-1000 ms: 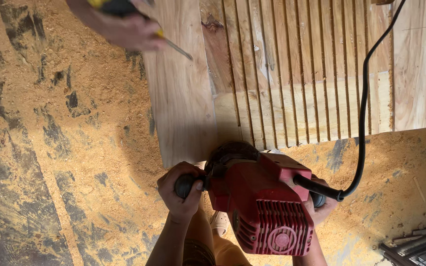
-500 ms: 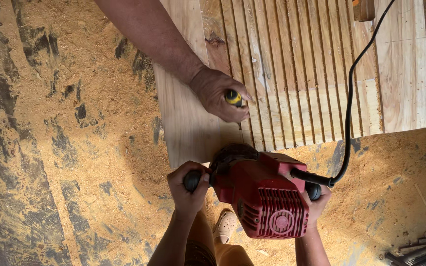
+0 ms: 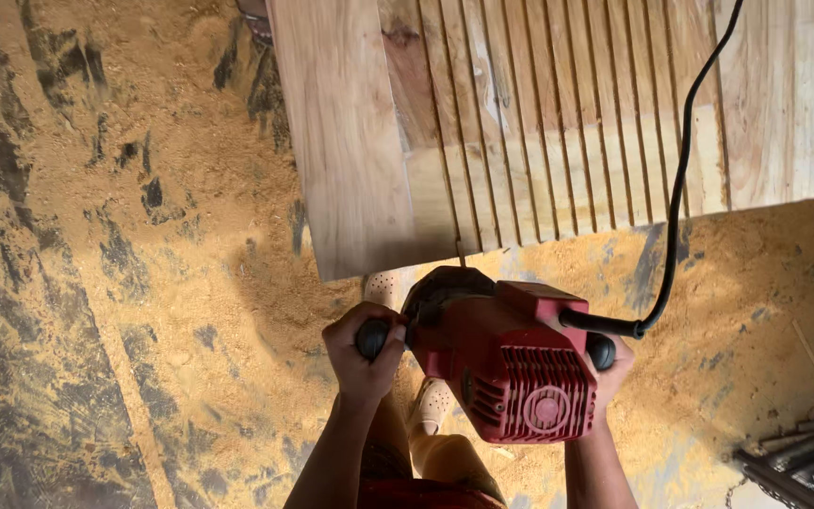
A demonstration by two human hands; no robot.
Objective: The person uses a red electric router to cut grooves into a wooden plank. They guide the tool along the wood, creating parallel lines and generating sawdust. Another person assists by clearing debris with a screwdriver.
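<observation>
Both hands, left hand (image 3: 362, 351) and right hand (image 3: 611, 363), grip the red router (image 3: 511, 363) clenched, just below the grooved board (image 3: 539, 123).

Co-worker's hand with yellow-black tool, on board (image 3: 350, 141) half second ago, gone from view. Slats (image 3: 558, 123) now uncovered. View shifted: board sits further right and lower in picture. Red tool (image 3: 511, 363) nose drawn just off board's near edge; left hand (image 3: 362, 353) and right hand (image 3: 614, 363) moved with it.
</observation>
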